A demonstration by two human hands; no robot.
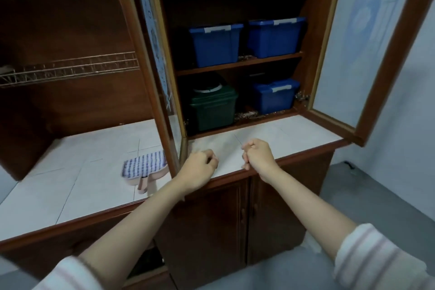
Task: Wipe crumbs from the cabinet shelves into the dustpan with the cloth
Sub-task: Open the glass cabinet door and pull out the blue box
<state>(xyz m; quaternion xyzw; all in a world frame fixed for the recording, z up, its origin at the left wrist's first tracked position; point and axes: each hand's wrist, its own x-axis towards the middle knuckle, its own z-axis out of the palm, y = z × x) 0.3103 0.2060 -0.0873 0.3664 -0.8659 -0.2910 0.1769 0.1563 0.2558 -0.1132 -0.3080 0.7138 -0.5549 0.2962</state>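
Our left hand (200,167) and right hand (257,156) curl empty, so we first fetch the cloth (144,163) and dustpan (142,186) left of the cabinet (237,65).

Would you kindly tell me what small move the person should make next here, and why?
Probably reach the left hand leftward to the striped cloth, which lies on the pink dustpan on the counter. Both it and the right hand hold nothing, and crumbs lie on the bottom shelf, so wiping cannot start without the cloth.
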